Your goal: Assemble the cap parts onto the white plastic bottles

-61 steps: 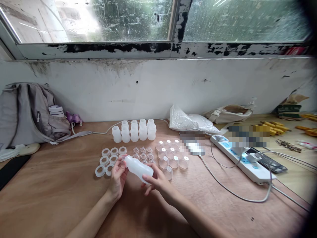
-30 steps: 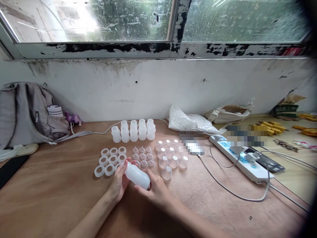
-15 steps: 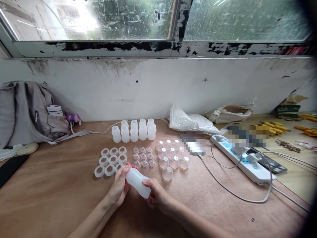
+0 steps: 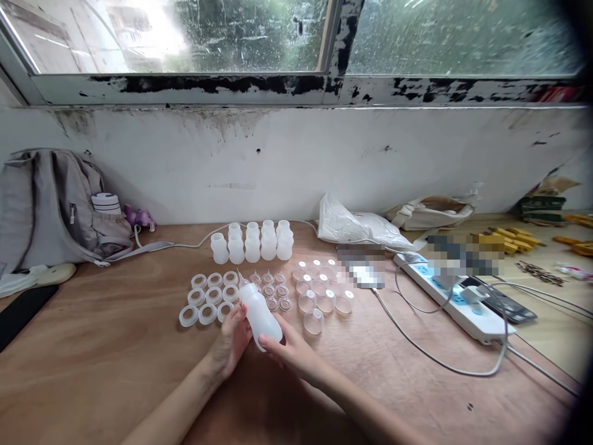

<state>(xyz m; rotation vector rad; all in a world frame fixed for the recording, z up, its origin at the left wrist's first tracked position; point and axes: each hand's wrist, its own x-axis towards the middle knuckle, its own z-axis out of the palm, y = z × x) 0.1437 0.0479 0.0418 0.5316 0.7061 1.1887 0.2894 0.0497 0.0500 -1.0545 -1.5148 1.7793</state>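
Observation:
A frosted white baby bottle (image 4: 262, 321) is tilted between my two hands above the table, its neck pointing up and to the left. A clear nipple (image 4: 243, 279) shows at its mouth. My left hand (image 4: 234, 337) has its fingers against the bottle near the neck. Around the wide base curls my right hand (image 4: 293, 349), thumb on the near side. Just beyond are rows of white collar rings (image 4: 214, 296), more clear nipples (image 4: 280, 290), partly hidden by the bottle, and clear domed caps (image 4: 313, 322).
Several upright bottles (image 4: 252, 246) stand near the wall. A white power strip (image 4: 456, 303) with cables lies on the right, by a white plastic bag (image 4: 361, 228). On the left are a grey backpack (image 4: 50, 204) and a black flat object (image 4: 28, 315).
The bottle has turned more upright, its neck raised and its base lifted. My right hand has moved up with it. The nipple at its mouth is now in sight.

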